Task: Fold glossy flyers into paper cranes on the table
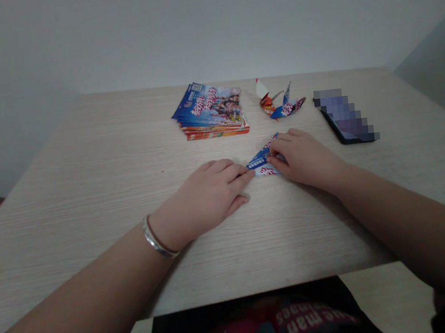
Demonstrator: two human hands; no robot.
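Observation:
A small folded piece of printed blue and white paper lies flat on the pale wooden table. My left hand rests palm down beside it, fingers together, their tips pressing the paper's left edge. My right hand covers the paper's right side, its fingers curled and pinching the fold. A silver bracelet circles my left wrist.
A stack of printed paper sheets lies at the back centre. A finished folded paper crane stands to its right. A dark phone lies at the right. A white wall rises behind the table.

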